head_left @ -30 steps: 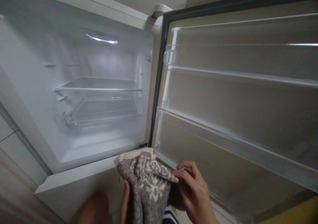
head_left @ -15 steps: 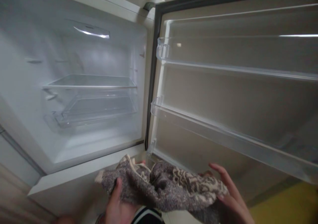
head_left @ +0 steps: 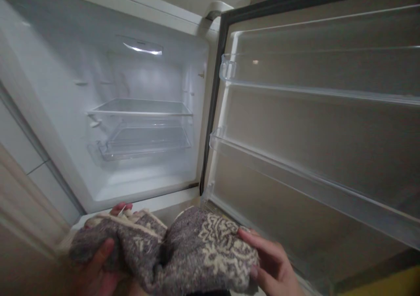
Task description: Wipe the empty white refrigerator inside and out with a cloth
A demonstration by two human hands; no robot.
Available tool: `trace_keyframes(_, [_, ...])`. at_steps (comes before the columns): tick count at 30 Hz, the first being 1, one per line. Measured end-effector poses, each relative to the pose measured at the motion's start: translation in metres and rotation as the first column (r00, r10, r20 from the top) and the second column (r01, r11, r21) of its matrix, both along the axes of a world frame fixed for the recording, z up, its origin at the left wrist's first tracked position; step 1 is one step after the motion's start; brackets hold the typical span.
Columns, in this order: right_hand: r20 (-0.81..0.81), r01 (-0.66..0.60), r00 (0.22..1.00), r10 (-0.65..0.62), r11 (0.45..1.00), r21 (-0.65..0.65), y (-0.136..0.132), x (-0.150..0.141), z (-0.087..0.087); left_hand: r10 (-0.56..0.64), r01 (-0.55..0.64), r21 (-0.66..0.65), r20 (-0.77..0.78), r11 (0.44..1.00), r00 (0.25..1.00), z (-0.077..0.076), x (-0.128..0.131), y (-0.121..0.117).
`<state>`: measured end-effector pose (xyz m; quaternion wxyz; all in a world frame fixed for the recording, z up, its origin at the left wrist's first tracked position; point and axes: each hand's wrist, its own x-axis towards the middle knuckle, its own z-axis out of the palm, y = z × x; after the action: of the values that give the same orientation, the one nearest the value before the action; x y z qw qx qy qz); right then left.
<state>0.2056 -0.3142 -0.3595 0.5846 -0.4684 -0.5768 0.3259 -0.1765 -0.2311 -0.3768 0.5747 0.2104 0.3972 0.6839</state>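
Note:
Between my hands, low in the view, hangs a bunched grey-brown towel (head_left: pixel 183 248) with a cream swirl pattern. My left hand (head_left: pixel 101 261) grips its left end, the thumb in front and fingertips showing behind the top edge. At the other end my right hand (head_left: pixel 272 261) pinches the patterned part between thumb and fingers. Beyond the cloth stands a fridge compartment (head_left: pixel 157 77) with its door (head_left: pixel 305 129) swung out to the right. Part of the fridge's lower front is hidden behind the towel.
Inside are a glass shelf (head_left: pixel 144 107) and, under it, a clear tray (head_left: pixel 147 149). A lamp (head_left: pixel 142 49) glows at the top. Clear racks (head_left: pixel 295 169) cross the door. Pale panelling (head_left: pixel 29 156) runs along the left, and something yellow (head_left: pixel 393 283) shows at lower right.
The towel and both hands have come up closer to my view and shifted left, with more of the cream pattern showing. The fridge appears farther right in the view.

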Motion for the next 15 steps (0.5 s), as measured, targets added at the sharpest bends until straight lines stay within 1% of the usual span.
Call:
trace_keyframes(2, [0.151, 0.02, 0.987, -0.05, 0.981, 0.192, -0.001, -0.005, 0.013, 0.096, -0.111, -0.086, -0.16, 0.99, 0.982, -0.008, -0.006, -0.003])
trace_keyframes(3, [0.221, 0.021, 0.972, -0.082, 0.965, 0.261, -0.002, -0.008, 0.023, 0.15, -0.182, -0.101, -0.263, 0.978, 0.953, -0.013, -0.008, -0.004])
trace_keyframes(4, [0.289, 0.018, 0.951, -0.111, 0.952, 0.307, -0.003, -0.01, 0.034, 0.201, -0.251, -0.088, -0.376, 0.964, 0.904, -0.018, -0.011, -0.006])
trace_keyframes(5, [0.355, 0.008, 0.925, -0.136, 0.941, 0.339, -0.004, -0.012, 0.045, 0.218, -0.279, -0.058, -0.483, 0.958, 0.848, -0.024, -0.014, -0.007])
trace_keyframes(6, [0.41, 0.003, 0.897, -0.164, 0.93, 0.366, -0.005, -0.012, 0.055, 0.188, -0.246, -0.025, -0.57, 0.969, 0.799, -0.03, -0.018, -0.008])
trace_keyframes(7, [0.449, 0.007, 0.871, -0.202, 0.917, 0.4, -0.006, -0.011, 0.063, 0.105, -0.139, -0.003, -0.638, 0.99, 0.763, -0.036, -0.022, -0.009])
trace_keyframes(8, [0.473, 0.023, 0.844, -0.252, 0.899, 0.438, -0.008, -0.008, 0.068, -0.014, 0.024, 0.006, -0.69, 1.0, 0.724, -0.04, -0.025, -0.009])
trace_keyframes(9, [0.482, 0.048, 0.819, -0.31, 0.875, 0.482, -0.01, -0.004, 0.071, -0.137, 0.2, 0.0, -0.728, 0.98, 0.671, -0.042, -0.026, -0.007])
trace_keyframes(10, [0.481, 0.079, 0.794, -0.372, 0.847, 0.526, -0.011, 0.002, 0.071, -0.229, 0.343, -0.007, -0.759, 0.939, 0.609, -0.041, -0.026, -0.004])
trace_keyframes(11, [0.479, 0.115, 0.764, -0.433, 0.822, 0.558, -0.014, 0.009, 0.07, -0.274, 0.445, -0.005, -0.794, 0.895, 0.542, -0.037, -0.022, 0.0])
trace_keyframes(12, [0.48, 0.155, 0.729, -0.488, 0.801, 0.579, -0.017, 0.016, 0.068, -0.277, 0.515, 0.011, -0.833, 0.857, 0.478, -0.029, -0.016, 0.007])
trace_keyframes(13, [0.48, 0.19, 0.697, -0.532, 0.783, 0.592, -0.02, 0.023, 0.066, -0.248, 0.567, 0.042, -0.871, 0.823, 0.425, -0.018, -0.007, 0.014])
trace_keyframes(14, [0.482, 0.225, 0.672, -0.562, 0.775, 0.591, -0.025, 0.03, 0.063, -0.189, 0.605, 0.095, -0.902, 0.79, 0.389, -0.003, 0.005, 0.023])
trace_keyframes(15, [0.467, 0.275, 0.652, -0.597, 0.76, 0.588, -0.03, 0.038, 0.061, -0.112, 0.637, 0.172, -0.918, 0.752, 0.38, 0.014, 0.018, 0.033])
